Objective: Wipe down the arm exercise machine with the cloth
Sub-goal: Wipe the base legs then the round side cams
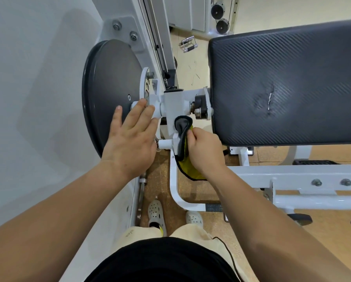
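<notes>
The arm exercise machine has a white pivot block (pixel 175 104) in the middle, a dark grey cam disc (pixel 107 86) on its left and a black arm pad (pixel 288 84) on its right. My right hand (pixel 204 151) grips a grey and yellow cloth (pixel 183 137) and holds it against the white bracket just below the pivot block. The cloth's yellow side hangs down under my hand. My left hand (pixel 130 139) rests flat, fingers straight, on the white shaft and selector plate beside the disc.
A white panel (pixel 38 98) fills the left side. White frame tubes (pixel 292 176) run low on the right over a tan floor. A metal cable handle (pixel 188 44) lies on the floor further back. My feet stand between panel and frame.
</notes>
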